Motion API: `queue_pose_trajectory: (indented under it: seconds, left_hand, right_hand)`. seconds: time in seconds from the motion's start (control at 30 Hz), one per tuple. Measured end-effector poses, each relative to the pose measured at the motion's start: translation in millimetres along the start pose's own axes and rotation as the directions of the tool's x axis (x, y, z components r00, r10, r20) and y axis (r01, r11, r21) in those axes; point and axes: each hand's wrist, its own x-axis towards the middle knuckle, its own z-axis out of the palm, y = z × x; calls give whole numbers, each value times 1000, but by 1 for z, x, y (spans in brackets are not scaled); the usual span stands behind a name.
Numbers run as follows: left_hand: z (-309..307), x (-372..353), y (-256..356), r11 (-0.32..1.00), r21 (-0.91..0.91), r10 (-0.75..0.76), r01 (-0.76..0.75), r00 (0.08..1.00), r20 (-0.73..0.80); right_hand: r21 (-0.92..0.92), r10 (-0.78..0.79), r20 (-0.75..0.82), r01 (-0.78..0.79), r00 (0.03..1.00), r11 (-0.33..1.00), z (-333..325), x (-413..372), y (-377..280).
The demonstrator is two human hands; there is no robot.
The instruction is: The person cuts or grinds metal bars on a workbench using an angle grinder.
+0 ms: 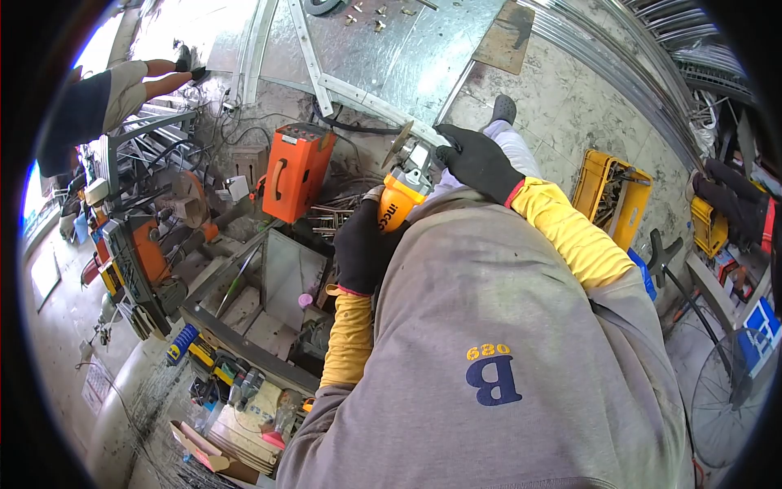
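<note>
My left hand (358, 248), in a black glove, is wrapped round the orange body of an angle grinder (397, 202). The grinder's metal head and thin disc (397, 145) point up and away from my body. My right hand (481, 163), also black-gloved, is beside the grinder head with its fingers curled together; what they hold, if anything, is hidden. Just beyond the disc lies a long pale metal strip (379, 106), part of a frame on a shiny metal sheet (407, 61).
An orange machine (297, 173) stands left of the grinder, near cables. Yellow crates (634, 213) and metal bars (603, 57) are at right. A cut-off saw (147, 244) is at left. Another person's legs (167, 77) show upper left; a person's dark sleeve (737, 183) or leg shows at right.
</note>
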Motion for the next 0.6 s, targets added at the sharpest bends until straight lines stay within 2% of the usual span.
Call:
queue_pose_trajectory:
  seconds: [0.6]
  left_hand:
    - [0,0,0,1000,17,0,0,1000,3]
  right_hand:
    - [-4,-5,1,5,1000,1000,-1,-1,-2]
